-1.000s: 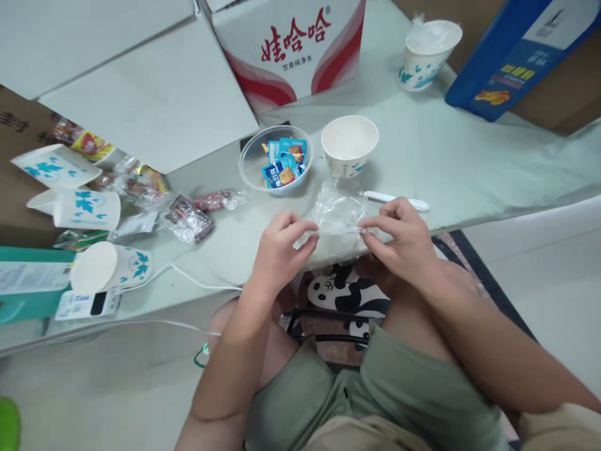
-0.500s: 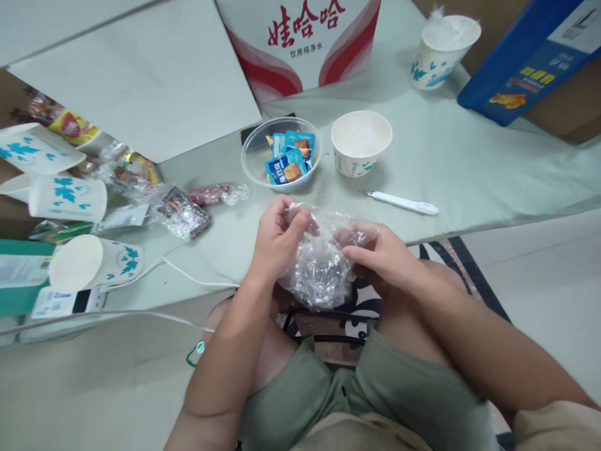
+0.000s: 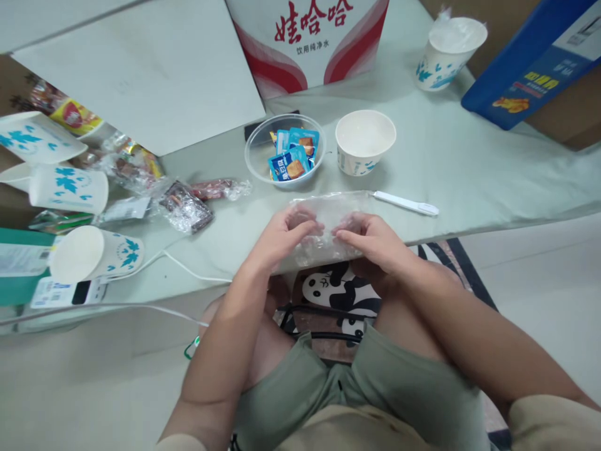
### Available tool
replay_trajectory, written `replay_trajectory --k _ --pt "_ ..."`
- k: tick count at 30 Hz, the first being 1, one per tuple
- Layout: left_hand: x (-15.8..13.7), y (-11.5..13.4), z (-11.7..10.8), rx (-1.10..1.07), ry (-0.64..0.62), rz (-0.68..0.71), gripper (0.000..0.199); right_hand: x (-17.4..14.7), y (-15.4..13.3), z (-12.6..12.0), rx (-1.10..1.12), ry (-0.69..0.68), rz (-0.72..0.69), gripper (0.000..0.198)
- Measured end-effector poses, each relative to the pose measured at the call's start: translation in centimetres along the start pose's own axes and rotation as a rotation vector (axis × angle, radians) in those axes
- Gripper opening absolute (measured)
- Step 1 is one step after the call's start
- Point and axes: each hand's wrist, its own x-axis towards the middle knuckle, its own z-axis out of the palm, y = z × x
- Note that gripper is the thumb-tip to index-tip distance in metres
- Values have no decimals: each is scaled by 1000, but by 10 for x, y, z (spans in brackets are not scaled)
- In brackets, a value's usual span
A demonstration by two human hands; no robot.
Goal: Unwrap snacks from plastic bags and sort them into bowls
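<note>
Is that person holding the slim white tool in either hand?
No, the slim white tool lies on the table, while the left hand and right hand are at the clear plastic film.

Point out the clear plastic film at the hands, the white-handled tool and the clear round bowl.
Clear plastic film (image 3: 329, 212): head view, near the middle of the sheet.
White-handled tool (image 3: 406, 203): head view, middle of its handle.
Clear round bowl (image 3: 257, 150): head view, bare wall on its left side.

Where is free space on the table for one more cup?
Bare cloth: right of the white tool, in front of the blue package; also between the two upright cups. Crowded: the left end, with tipped cups and wrapped snacks.
</note>
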Motion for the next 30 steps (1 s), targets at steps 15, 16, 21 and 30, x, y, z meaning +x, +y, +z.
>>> replay_trajectory --k 15,16,21,30 --pt "-5 2 -19 -335 -163 -27 23 -7 -4 -11 377 22 -171 32" --pt "-3 1 -18 -339 -145 -30 26 -7 -4 -12 314 28 -215 37" --pt "4 -7 -14 -135 19 84 36 -4 2 -10 -45 80 -176 26" --pt "-8 0 4 414 452 509 23 1 2 -5 -8 148 -119 26"
